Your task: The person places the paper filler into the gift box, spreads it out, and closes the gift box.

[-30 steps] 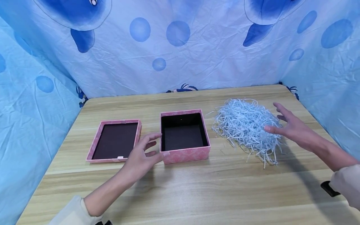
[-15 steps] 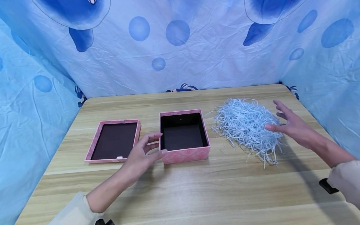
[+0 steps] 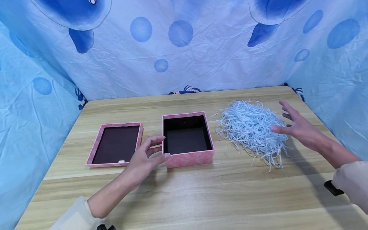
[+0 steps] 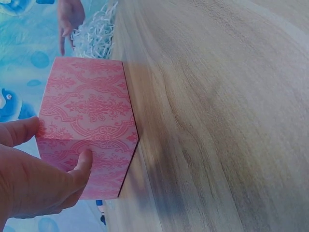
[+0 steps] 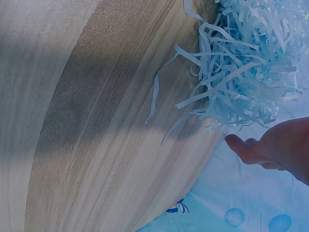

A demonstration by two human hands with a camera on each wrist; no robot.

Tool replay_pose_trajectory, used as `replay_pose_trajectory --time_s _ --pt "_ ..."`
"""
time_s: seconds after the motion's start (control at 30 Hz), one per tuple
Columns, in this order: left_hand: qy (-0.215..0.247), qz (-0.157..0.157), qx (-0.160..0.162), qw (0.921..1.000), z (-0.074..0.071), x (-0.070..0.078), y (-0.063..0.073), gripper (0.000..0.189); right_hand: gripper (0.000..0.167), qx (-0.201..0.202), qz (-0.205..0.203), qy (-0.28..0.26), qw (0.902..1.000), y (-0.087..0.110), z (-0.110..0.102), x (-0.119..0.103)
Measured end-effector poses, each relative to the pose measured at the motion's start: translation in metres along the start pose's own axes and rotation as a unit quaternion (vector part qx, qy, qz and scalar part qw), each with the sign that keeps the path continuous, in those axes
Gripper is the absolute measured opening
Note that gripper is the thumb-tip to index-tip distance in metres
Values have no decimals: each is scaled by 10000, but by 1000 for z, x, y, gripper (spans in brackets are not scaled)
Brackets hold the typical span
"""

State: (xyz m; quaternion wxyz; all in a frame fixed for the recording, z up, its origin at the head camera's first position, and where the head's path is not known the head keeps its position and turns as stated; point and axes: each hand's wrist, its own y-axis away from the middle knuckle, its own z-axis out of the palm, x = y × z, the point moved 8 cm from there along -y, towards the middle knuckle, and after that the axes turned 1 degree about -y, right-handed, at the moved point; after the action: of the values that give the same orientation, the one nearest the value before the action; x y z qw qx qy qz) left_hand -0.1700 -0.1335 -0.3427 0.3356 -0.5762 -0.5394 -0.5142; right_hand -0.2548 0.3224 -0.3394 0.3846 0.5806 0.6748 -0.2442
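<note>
A pink patterned box (image 3: 189,158) with a black inside stands uncovered mid-table. At its near left corner is my left hand (image 3: 143,161), fingers loosely bent. In the left wrist view a fingertip and the thumb (image 4: 86,157) rest against the patterned walls of the box (image 4: 91,101); the hand does not wrap round it. To the right lies a heap of pale blue shredded paper (image 3: 251,127). My right hand (image 3: 300,127) hovers at the heap's right side, thumb and fingers spread, with nothing held. The right wrist view shows it apart from the paper strands (image 5: 246,67).
The box's shallow pink lid (image 3: 118,145) lies inside-up on the left, a small white tab (image 3: 121,161) at its near edge. All stand on a wood-grain table (image 3: 201,198). A blue dolphin-print curtain (image 3: 195,64) hangs behind and at both sides.
My left thumb and fingers have drawn slightly closer to the box's corner. The right hand has risen a little beside the heap. The box, lid and paper stay in place.
</note>
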Motion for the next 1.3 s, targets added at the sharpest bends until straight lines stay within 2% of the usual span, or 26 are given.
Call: replay_pose_trajectory --time_s 0.37,1.07,1.3 --pt "49 -26 -65 10000 0 -1 0 61 106 -115 -66 -114 9998 -8 7 -1" --pt "83 19 -21 10000 1 0 0 60 112 -246 -199 215 9993 -21 17 -5" --pt "122 49 -11 9999 1 0 -1 58 116 -313 -275 334 9986 -29 28 -6"
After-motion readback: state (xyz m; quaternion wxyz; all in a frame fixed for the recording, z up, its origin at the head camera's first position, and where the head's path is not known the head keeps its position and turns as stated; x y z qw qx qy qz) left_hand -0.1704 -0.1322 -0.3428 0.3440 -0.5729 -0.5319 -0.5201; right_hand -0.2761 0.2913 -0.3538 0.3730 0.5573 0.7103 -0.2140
